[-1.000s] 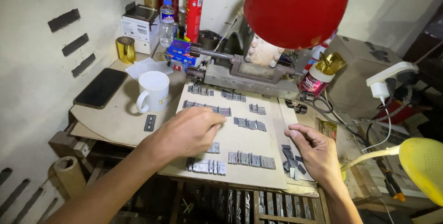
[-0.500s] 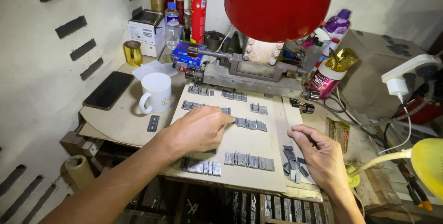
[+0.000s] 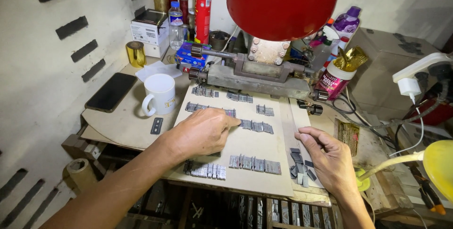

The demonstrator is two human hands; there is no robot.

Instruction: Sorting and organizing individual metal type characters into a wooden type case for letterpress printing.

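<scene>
A tan cardboard sheet (image 3: 247, 144) lies on the bench with several short rows of small grey metal type blocks (image 3: 255, 164). My left hand (image 3: 200, 132) rests palm down on the sheet, fingertips touching the middle row of blocks (image 3: 255, 126). My right hand (image 3: 328, 156) lies at the sheet's right edge, fingers curled beside a loose pile of blocks (image 3: 299, 165). Whether its fingers pinch a block I cannot tell.
A grey metal press (image 3: 257, 71) stands behind the sheet under a red lamp shade (image 3: 282, 2). A white mug (image 3: 158, 94), a black phone (image 3: 111, 92), a gold tape roll (image 3: 136, 53), bottles and boxes crowd the back. A yellow lamp (image 3: 439, 167) is at right.
My left hand has slid slightly up the sheet toward the middle row. My right hand has shifted a little upward at the sheet's right edge. The view has moved closer.
</scene>
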